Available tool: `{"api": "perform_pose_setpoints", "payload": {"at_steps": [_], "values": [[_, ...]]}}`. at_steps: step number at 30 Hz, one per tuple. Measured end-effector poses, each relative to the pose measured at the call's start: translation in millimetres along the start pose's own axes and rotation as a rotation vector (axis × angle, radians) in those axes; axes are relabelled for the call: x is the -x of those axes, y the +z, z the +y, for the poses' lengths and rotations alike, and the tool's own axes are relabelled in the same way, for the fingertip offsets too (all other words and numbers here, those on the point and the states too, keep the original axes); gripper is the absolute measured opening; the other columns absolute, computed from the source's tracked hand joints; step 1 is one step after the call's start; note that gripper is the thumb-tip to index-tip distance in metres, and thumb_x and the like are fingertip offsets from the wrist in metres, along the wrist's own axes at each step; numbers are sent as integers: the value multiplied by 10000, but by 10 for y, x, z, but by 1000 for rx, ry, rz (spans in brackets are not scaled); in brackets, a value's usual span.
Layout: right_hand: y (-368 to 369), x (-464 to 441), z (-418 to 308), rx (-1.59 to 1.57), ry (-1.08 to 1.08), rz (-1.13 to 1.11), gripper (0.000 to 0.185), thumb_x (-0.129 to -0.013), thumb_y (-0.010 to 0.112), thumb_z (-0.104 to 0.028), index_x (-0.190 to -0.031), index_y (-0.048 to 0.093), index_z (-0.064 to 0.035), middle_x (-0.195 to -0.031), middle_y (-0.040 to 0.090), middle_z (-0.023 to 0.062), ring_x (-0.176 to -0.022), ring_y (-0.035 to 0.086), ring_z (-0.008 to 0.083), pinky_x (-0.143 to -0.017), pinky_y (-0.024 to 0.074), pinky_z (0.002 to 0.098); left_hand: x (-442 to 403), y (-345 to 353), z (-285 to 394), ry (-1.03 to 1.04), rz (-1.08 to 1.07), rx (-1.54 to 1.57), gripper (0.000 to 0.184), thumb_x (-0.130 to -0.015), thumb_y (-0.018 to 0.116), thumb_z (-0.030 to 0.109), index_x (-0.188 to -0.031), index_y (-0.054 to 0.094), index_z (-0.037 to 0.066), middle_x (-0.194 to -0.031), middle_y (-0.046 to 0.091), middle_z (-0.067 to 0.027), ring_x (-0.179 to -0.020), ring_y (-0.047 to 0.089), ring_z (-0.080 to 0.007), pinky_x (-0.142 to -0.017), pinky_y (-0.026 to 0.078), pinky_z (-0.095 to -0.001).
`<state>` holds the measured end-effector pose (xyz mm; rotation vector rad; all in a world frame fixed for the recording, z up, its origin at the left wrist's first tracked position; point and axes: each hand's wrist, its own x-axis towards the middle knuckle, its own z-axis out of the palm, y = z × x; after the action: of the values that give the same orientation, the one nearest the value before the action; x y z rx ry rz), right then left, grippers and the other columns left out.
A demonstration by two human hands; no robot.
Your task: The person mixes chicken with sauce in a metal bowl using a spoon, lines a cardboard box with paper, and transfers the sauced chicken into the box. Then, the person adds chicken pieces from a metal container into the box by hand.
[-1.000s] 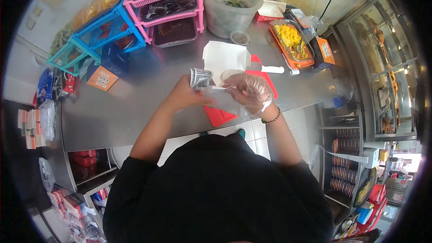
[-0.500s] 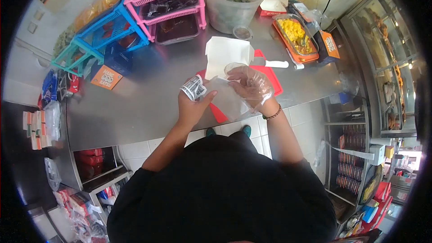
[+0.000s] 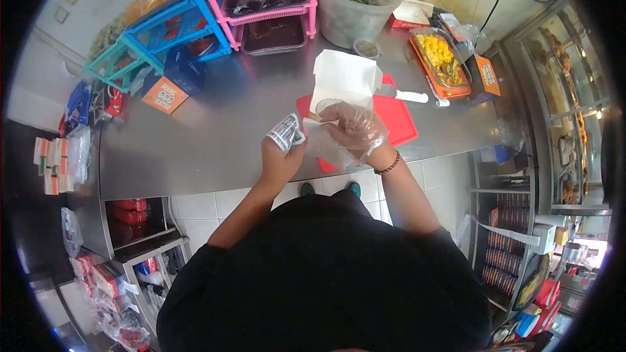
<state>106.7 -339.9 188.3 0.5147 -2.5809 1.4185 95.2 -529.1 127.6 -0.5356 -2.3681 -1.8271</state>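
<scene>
My left hand (image 3: 281,158) is closed around a crumpled piece of black-and-white printed paper (image 3: 286,132). A loose clear plastic glove covers my right hand (image 3: 357,129), whose fingers are curled together at the front of an open white carton (image 3: 343,72). Thin translucent plastic film (image 3: 328,146) hangs below those fingers; whether it is a separate bag or part of the glove is hard to make out. The carton rests on a red cutting board (image 3: 396,124), its lid standing up at the back. Beside it lies a white-handled knife (image 3: 412,96).
A dish of yellow food (image 3: 438,52) sits at the right, beside an orange and dark box (image 3: 486,78). Pink racks (image 3: 312,10) and blue racks (image 3: 218,26) stand at the back left, near a large clear tub (image 3: 358,16). A glass display case (image 3: 554,91) borders the right.
The view has shifted, so the counter items sit further right. My right hand has moved closer to the carton's front, and my left hand has lifted slightly with the paper still in it.
</scene>
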Motion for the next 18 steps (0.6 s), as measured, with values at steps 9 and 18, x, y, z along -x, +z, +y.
{"api": "perform_pose_setpoints", "payload": {"at_steps": [9, 18], "values": [[169, -118, -86, 62, -178, -209, 221, -787, 620, -92, -997, 552, -91, -881, 644, 66, -774, 633, 245, -665, 491, 317, 85, -303, 31, -264, -61, 384, 350, -721, 732, 63, -1025, 567, 9, -890, 607, -17, -800, 556, -87, -696, 464, -252], [151, -244, -136, -89, -180, -379, 323, -809, 622, -143, -1094, 477, -95, -1002, 632, 66, -894, 619, 208, -755, 483, 306, 15, -583, 38, -309, -184, 229, 378, -668, 765, 32, -987, 565, 5, -890, 613, -39, -763, 572, -91, -654, 484, -246]]}}
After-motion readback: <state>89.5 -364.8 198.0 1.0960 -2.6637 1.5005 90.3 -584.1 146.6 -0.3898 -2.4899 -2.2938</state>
